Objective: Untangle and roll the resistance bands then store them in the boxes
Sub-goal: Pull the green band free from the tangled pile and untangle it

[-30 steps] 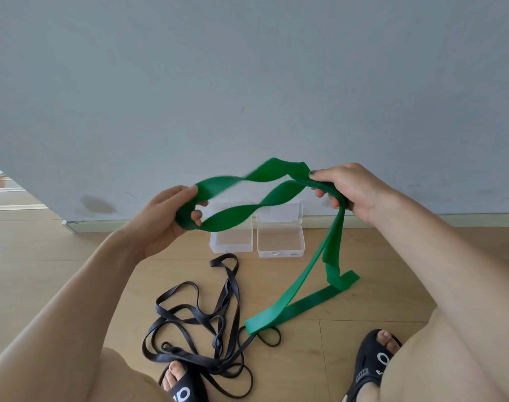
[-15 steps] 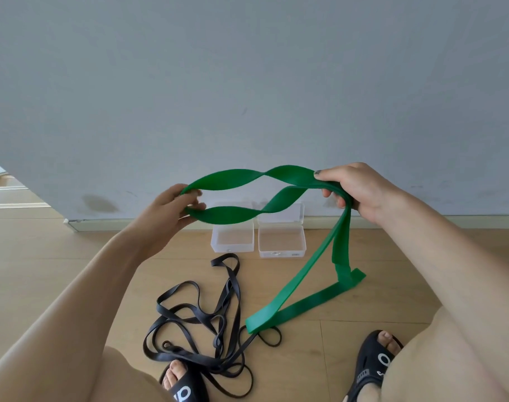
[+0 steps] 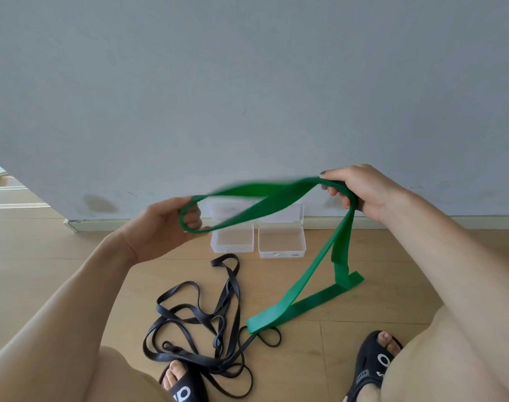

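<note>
Left hand (image 3: 163, 227) grips one looped end of the wide flat green rubber resistance band (image 3: 299, 300), fingers curled through the loop; right hand (image 3: 360, 192) is clamped on the band further along, at 2 o'clock from the left. The span between the hands is blurred, strands seem to cross once. The rest of the band hangs from the right hand onto the wooden floor (image 3: 59, 256), its folded tail touching the tangled thin black rubber band (image 3: 201, 323) at 6 o'clock. Two clear plastic boxes (image 3: 282, 242), lids open, sit by the wall at 12 o'clock. Step looks like untwisting: best keep the span taut, turn one wrist until the strands lie flat, lift the tail off the black tangle before rolling.
</note>
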